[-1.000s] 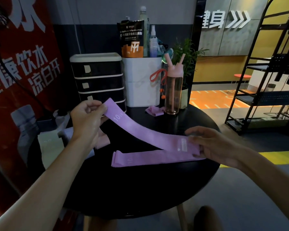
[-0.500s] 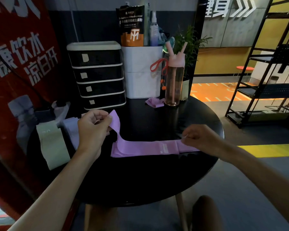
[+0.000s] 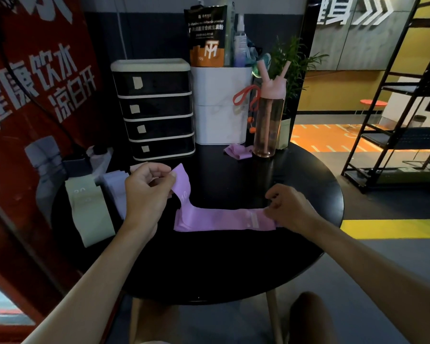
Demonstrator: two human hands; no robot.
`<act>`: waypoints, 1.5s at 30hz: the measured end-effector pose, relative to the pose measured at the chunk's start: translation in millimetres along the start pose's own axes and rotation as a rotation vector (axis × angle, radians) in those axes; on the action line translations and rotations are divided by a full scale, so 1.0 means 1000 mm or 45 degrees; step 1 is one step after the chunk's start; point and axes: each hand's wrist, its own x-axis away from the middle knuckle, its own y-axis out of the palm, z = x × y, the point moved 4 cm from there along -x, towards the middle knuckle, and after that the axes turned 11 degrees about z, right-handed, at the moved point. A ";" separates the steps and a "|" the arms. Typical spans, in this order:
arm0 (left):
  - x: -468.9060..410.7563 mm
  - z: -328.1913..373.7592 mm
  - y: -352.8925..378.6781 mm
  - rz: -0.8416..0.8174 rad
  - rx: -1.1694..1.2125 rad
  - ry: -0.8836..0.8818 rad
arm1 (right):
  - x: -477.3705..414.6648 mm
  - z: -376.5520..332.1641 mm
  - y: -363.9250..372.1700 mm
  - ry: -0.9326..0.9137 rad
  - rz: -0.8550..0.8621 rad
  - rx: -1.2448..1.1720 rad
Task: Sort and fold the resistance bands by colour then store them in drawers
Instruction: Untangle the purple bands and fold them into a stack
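The round black desk (image 3: 233,256) has a smooth, faintly glossy top on pale wooden legs (image 3: 274,316). The long purple resistance band (image 3: 219,220) looks like soft matt woven cloth, as do the pale green band (image 3: 90,214) and the small crumpled purple band (image 3: 237,151). The four-drawer organiser (image 3: 157,110) is glossy dark translucent plastic with a cream plastic frame and paper-like labels. The tall pink bottle (image 3: 268,125) is clear, shiny plastic with a matt pink lid. The white bin (image 3: 219,108) is smooth plastic. The black-and-orange pouch (image 3: 206,36) looks like glossy foil.
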 end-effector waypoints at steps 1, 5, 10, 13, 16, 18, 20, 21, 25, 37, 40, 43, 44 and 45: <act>0.001 0.001 -0.001 0.006 0.016 -0.003 | -0.001 0.001 -0.002 0.046 0.036 -0.114; 0.001 -0.001 -0.006 0.047 0.085 -0.023 | -0.008 0.009 -0.021 0.171 0.191 -0.410; 0.007 -0.017 -0.009 0.068 -0.015 -0.047 | -0.013 0.031 -0.051 0.107 0.421 -0.292; 0.020 -0.025 -0.008 0.026 -0.156 0.020 | -0.010 0.051 -0.056 0.116 0.415 -0.235; 0.029 -0.034 -0.008 -0.027 -0.312 0.109 | -0.004 0.066 -0.053 0.105 0.458 -0.250; 0.034 -0.038 -0.007 -0.072 -0.384 0.142 | -0.002 0.072 -0.050 0.079 0.513 -0.244; 0.036 -0.041 -0.007 -0.101 -0.429 0.176 | -0.003 0.079 -0.045 0.073 0.518 -0.259; 0.037 -0.041 -0.006 -0.108 -0.444 0.193 | -0.004 0.082 -0.043 0.069 0.510 -0.264; 0.037 -0.044 -0.007 -0.132 -0.493 0.235 | -0.012 0.095 -0.032 0.038 0.464 -0.265; 0.031 -0.053 -0.002 -0.803 -0.898 0.620 | 0.003 0.089 -0.036 -0.278 -0.086 -0.100; 0.025 -0.059 0.000 -0.886 -0.859 0.610 | 0.005 0.086 -0.037 -0.383 -0.127 -0.025; 0.020 -0.062 0.002 -0.901 -0.772 0.584 | 0.004 0.087 -0.036 -0.415 -0.103 0.001; 0.019 -0.063 0.003 -0.896 -0.765 0.595 | 0.003 0.087 -0.036 -0.415 -0.087 0.002; 0.018 -0.062 0.004 -0.896 -0.765 0.605 | 0.002 0.087 -0.036 -0.416 -0.070 0.001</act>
